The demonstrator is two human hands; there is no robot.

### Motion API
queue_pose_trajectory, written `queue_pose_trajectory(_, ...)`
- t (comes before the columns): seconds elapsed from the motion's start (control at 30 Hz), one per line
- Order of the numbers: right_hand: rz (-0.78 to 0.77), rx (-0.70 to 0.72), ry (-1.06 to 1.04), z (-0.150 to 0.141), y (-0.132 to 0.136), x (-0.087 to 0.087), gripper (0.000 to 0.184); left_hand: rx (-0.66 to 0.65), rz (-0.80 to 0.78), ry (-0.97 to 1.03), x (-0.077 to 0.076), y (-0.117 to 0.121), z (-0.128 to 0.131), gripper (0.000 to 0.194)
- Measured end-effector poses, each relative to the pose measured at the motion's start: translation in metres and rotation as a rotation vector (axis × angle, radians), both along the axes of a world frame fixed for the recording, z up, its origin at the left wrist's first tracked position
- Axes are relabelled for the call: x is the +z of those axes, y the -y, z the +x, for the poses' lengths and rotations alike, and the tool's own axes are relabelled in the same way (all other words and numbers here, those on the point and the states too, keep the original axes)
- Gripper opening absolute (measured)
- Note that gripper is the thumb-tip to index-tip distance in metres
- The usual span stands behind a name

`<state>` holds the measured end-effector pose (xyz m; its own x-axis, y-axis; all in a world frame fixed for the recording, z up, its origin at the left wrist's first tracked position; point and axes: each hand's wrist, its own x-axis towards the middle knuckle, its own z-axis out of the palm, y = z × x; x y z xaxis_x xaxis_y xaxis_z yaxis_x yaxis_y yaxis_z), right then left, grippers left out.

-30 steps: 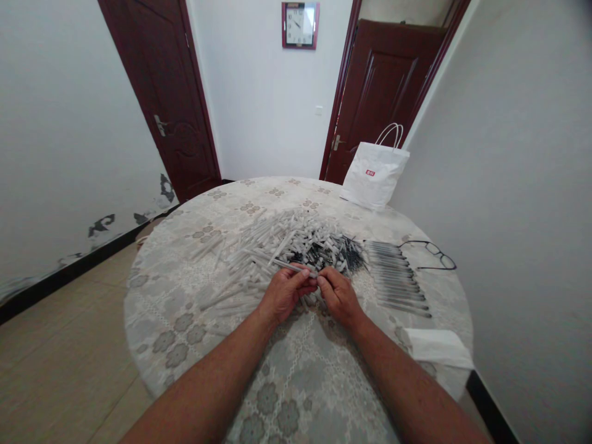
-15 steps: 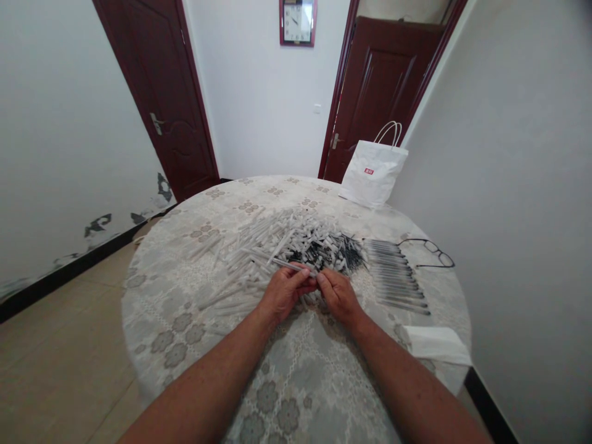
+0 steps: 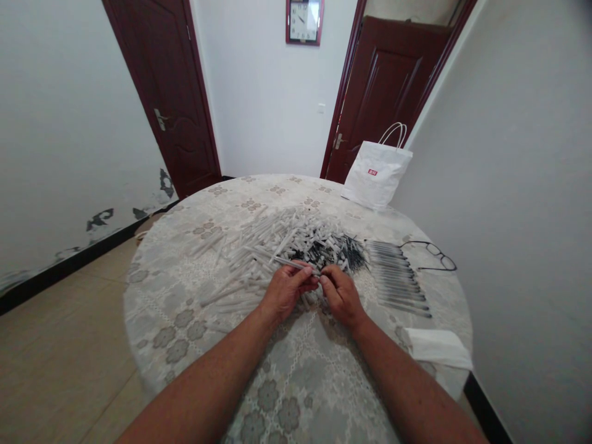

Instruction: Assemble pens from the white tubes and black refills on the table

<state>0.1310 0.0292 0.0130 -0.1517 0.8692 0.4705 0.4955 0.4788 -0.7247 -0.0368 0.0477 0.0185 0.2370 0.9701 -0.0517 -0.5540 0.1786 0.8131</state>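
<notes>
My left hand [image 3: 285, 291] is closed round a thin, translucent pen [image 3: 285, 261], whose far end sticks out to the upper left. At the pen's near end the thumb and fingers of my right hand [image 3: 341, 296] are pinched together; the exact part between them is hidden. Both hands are just in front of a heap of loose pen parts: clear barrels [image 3: 240, 285] on the left, white caps [image 3: 319, 228] at the back, thin black refills [image 3: 352, 253] on the right. To the right of my hands lies a row of pens [image 3: 398, 277] side by side.
A round table [image 3: 287, 401] with a patterned cloth bears everything. Eyeglasses [image 3: 437, 256] rest beyond the row of pens. Folded white paper [image 3: 438, 347] lies at the right edge, and a white paper bag [image 3: 377, 176] stands at the back right.
My right hand's fingers have shifted slightly at the pen's end. The pen stays in my left hand. The whole view has moved a little.
</notes>
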Motion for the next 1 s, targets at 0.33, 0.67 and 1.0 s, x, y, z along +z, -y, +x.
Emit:
queue_pose_trajectory(0.33,-0.057,-0.023,-0.028,0.0000,-0.0018,-0.0053,0.036,-0.029,0.033,-0.040,-0.0023,0.0004,0.0013,0.032)
queue_pose_trajectory(0.67,-0.037,-0.030,-0.073,0.0008,0.0015,-0.0056,0.027,0.000,0.022,-0.019,0.0000,0.0024,0.0023,0.034)
queue_pose_trajectory(1.0,-0.100,-0.031,-0.233,0.0036,-0.0040,-0.0067,0.033,0.085,-0.002,-0.006,0.0052,0.0001,0.0006,0.036)
